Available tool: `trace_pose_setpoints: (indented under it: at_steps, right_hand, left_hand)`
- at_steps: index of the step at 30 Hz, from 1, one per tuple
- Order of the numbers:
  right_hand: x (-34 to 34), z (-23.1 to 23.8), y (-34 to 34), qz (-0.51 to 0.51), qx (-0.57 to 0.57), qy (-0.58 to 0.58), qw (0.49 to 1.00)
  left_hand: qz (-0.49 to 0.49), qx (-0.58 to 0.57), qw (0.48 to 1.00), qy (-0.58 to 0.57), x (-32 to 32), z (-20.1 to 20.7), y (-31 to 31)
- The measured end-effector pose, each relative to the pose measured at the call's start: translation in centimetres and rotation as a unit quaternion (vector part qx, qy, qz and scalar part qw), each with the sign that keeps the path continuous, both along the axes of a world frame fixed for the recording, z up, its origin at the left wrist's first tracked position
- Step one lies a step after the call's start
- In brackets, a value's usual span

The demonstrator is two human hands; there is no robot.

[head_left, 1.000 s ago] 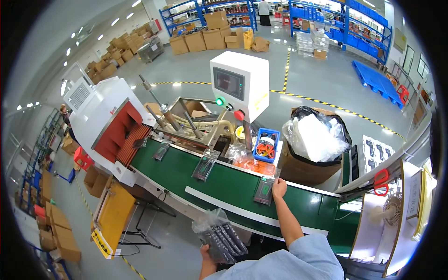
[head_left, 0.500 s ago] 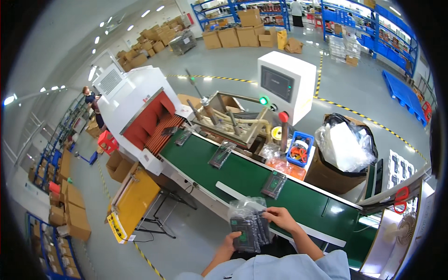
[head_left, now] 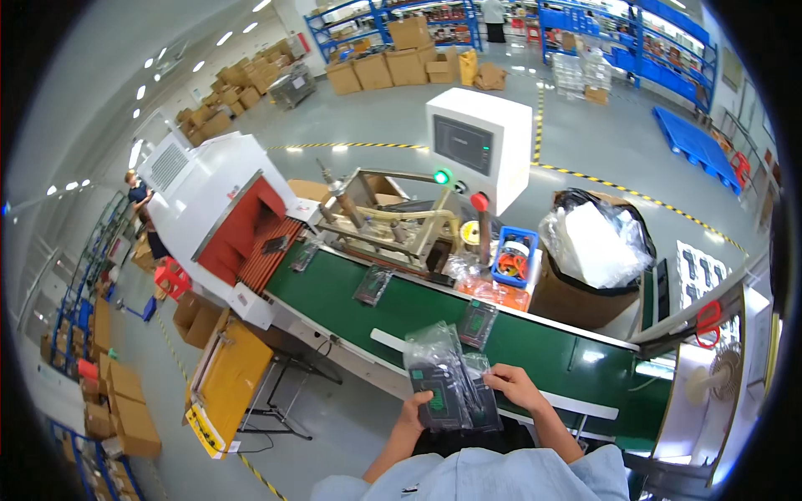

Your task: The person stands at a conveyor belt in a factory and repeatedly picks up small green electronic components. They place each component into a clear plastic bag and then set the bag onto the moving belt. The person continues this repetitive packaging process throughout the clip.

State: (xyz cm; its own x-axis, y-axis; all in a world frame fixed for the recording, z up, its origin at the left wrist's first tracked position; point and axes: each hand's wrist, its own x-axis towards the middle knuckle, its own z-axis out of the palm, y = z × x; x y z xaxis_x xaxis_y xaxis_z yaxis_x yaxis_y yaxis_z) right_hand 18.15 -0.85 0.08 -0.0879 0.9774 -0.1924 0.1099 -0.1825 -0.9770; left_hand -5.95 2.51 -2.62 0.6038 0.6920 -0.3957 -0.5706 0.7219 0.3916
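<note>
My left hand (head_left: 415, 411) is closed on a stack of flat black packets in clear plastic bags (head_left: 440, 388), its thumb across the front one. The loose bag tops stick up from the stack. At the stack's right side, my right hand (head_left: 514, 387) pinches the edge of one bagged packet (head_left: 480, 399), which is fanned out from the others. Just beyond, a similar packet (head_left: 477, 324) lies on the green conveyor belt (head_left: 535, 361). Further left on the belt are another packet (head_left: 373, 285) and a smaller-looking one (head_left: 303, 256).
At the belt's left end stands a white tunnel machine (head_left: 203, 200) with a red curtain. Behind the belt are a white control box (head_left: 480, 150), a blue basket (head_left: 515, 257) and a bin of plastic waste (head_left: 597, 250). A yellow folding table (head_left: 230, 367) stands left; a fan (head_left: 723, 371) sits right.
My right hand has drawn one bagged packet rightward, so the stack is fanned wider. My left hand keeps its hold. The whole view has shifted slightly.
</note>
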Motion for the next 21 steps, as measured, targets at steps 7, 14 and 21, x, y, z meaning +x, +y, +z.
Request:
trace_pose_setpoints:
  at_steps: [7, 14, 21]
  right_hand:
    - [5.0, -1.8, -2.7, -0.166, 0.039, 0.05, 0.984]
    - [21.2, -7.3, -7.3, -0.474, 0.021, -0.163, 0.865]
    - [26.4, -19.4, -6.2, -0.52, -0.043, -0.292, 0.802]
  left_hand:
    - [0.072, 0.027, 0.996, -0.046, 2.7, -0.9, 1.9]
    - [0.063, 0.077, 0.993, -0.06, 1.3, -2.7, 1.4]
    - [0.029, 0.019, 0.999, -0.024, 1.6, -1.8, -1.0]
